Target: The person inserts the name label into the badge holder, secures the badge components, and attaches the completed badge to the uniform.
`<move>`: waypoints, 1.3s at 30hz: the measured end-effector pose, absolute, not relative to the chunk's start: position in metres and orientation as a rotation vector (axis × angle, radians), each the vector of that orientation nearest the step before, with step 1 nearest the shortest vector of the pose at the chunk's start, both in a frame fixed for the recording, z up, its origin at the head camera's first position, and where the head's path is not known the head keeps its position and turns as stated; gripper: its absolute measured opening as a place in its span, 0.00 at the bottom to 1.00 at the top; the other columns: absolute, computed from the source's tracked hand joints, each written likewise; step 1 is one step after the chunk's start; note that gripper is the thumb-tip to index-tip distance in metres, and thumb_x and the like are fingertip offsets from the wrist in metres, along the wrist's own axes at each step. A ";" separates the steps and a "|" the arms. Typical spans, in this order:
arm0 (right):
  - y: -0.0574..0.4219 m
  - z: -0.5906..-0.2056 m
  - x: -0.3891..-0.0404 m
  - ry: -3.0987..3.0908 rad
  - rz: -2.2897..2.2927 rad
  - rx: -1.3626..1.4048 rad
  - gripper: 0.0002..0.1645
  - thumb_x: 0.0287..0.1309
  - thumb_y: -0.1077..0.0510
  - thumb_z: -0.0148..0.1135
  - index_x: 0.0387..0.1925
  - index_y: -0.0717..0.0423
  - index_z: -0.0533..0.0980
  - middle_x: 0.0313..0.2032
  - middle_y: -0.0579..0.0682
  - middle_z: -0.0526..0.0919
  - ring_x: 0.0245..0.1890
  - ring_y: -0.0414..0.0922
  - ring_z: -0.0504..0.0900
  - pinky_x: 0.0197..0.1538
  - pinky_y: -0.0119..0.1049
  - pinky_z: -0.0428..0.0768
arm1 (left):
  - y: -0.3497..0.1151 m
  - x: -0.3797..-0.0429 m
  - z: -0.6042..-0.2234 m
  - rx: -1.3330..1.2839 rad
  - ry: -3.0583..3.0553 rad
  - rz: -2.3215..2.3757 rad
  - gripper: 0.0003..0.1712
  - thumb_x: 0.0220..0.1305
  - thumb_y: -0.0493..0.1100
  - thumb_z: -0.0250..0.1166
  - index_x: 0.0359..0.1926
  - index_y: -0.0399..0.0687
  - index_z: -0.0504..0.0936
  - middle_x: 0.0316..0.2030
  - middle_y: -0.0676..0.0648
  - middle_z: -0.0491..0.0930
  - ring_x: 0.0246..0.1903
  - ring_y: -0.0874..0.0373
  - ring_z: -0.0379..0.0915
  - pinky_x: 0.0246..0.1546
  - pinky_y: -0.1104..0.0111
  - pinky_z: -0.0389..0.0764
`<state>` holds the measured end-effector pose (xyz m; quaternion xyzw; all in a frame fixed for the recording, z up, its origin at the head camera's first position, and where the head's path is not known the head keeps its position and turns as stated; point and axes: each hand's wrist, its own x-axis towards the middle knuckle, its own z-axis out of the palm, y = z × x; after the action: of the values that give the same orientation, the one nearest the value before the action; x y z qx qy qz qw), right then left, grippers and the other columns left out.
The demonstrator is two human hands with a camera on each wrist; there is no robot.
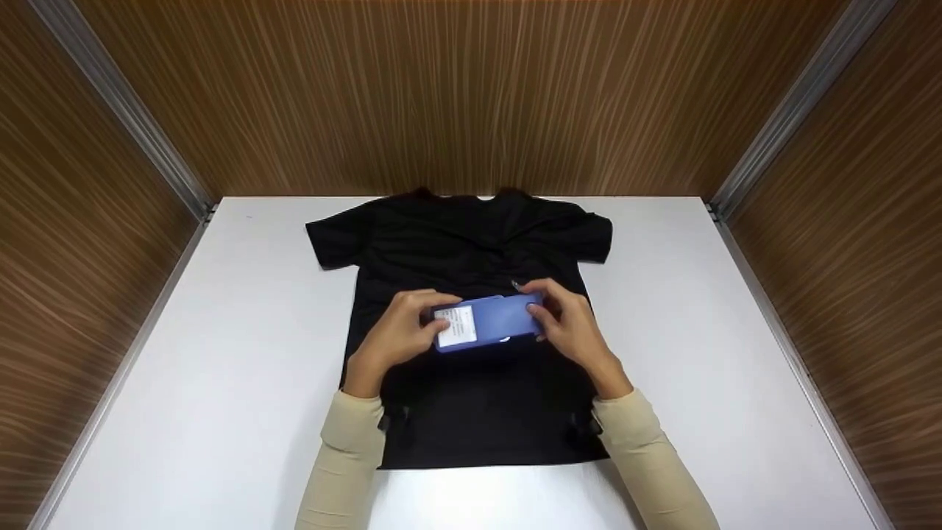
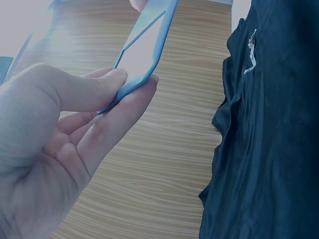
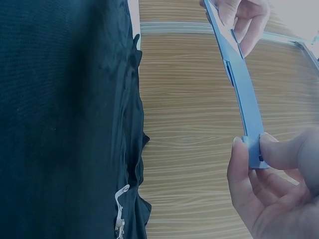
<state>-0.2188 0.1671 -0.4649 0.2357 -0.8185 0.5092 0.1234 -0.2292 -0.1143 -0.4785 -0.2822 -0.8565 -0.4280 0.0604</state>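
A flat blue case with a white printed label is held above a black short-sleeved T-shirt, which lies spread on the white table. My left hand pinches its labelled end, thumb on the label and fingers beneath, as the left wrist view also shows. At the opposite end my right hand grips it between thumb and fingertips. Seen edge-on in the right wrist view, the blue case is thin, with a small step along one edge.
A small silvery piece lies on the dark cloth in both wrist views. Wood-patterned panels stand behind and on both sides of the white table, with metal strips at the corners. The shirt's upper part is wrinkled.
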 end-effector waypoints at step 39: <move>0.164 -0.462 -0.217 -2.389 1.494 0.636 0.15 0.60 0.76 0.64 0.50 0.75 0.78 0.29 0.66 0.86 0.18 0.59 0.82 0.20 0.36 0.81 | -0.113 -0.229 -0.476 -0.860 -2.592 -1.329 0.21 0.61 0.28 0.69 0.55 0.43 0.88 0.49 0.43 0.88 0.41 0.57 0.79 0.44 0.64 0.84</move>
<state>-0.2173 0.1638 -0.4624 0.2185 -0.8204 0.5131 0.1260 -0.2289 -0.1134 -0.4759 -0.2829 -0.8522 -0.4371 0.0520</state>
